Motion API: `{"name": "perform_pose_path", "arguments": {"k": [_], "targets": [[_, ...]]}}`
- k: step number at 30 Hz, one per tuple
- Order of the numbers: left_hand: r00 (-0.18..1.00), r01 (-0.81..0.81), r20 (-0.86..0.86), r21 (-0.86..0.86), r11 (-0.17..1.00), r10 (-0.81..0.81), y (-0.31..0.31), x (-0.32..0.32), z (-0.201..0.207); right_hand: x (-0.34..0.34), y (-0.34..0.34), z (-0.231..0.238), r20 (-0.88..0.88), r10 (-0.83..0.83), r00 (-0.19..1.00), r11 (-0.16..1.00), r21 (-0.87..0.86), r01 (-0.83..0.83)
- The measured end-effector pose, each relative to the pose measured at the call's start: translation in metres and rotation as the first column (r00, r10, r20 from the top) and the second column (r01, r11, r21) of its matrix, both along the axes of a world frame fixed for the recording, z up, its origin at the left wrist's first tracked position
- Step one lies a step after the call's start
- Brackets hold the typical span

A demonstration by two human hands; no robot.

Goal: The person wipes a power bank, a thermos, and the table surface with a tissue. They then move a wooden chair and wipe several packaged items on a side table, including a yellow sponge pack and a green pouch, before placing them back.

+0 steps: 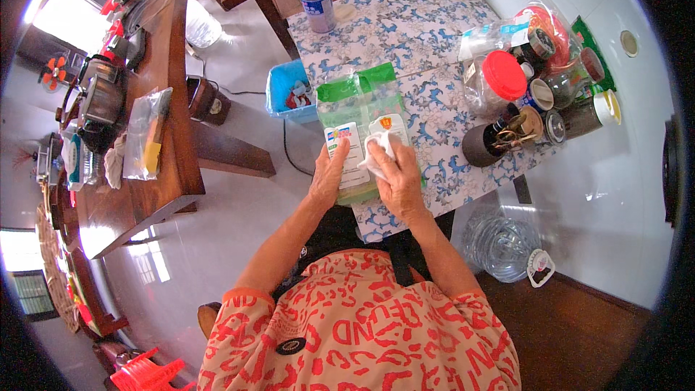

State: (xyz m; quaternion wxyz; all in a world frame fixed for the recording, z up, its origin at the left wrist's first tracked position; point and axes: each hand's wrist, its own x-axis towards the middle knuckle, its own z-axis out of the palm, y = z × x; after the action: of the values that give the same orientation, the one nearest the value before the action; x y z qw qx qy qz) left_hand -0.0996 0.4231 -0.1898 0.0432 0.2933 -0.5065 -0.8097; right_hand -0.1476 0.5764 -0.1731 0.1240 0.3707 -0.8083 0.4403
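Note:
A green and white plastic packet with printed labels lies at the table's near left edge. My left hand grips the packet's left side, its thumb on the front and its other fingers hidden behind. In my right hand is a crumpled white tissue, pinched under bent fingers and pressed against the packet's right label. The packet's lower part reaches toward my lap between my wrists.
A flowered cloth covers the table. A tin can stands at its far left corner; a red-lidded jar, a dark utensil pot and several containers crowd its right side. A blue bin sits left, a large water bottle below right.

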Motion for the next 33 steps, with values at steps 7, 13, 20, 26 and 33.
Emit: {"name": "perform_pose_path", "arguments": {"k": [7,13,20,26,33], "targets": [[1.0,0.017,-0.015,-0.003,1.0,-0.017,0.001,-0.002,0.001,0.021,0.014,0.003,-0.056,0.152,0.987,0.986,0.083,-0.148],[1.0,-0.006,-0.016,-0.055,0.998,0.005,0.004,-0.004,0.004,0.015,0.005,0.007,-0.124,0.147,0.981,0.987,0.081,-0.138],[0.999,-0.02,-0.044,-0.024,1.0,0.019,0.003,-0.004,-0.003,0.004,-0.012,0.007,-0.162,0.06,0.985,0.983,0.18,-0.03],[1.0,-0.019,-0.018,-0.039,0.999,0.018,0.003,-0.003,-0.004,0.032,0.01,-0.004,-0.11,0.15,0.982,0.975,0.182,-0.128],[0.998,0.039,-0.058,0.057,0.998,-0.036,0.001,0.0,0.0,0.027,0.05,0.028,0.114,0.118,0.986,0.983,0.129,-0.133]]}}
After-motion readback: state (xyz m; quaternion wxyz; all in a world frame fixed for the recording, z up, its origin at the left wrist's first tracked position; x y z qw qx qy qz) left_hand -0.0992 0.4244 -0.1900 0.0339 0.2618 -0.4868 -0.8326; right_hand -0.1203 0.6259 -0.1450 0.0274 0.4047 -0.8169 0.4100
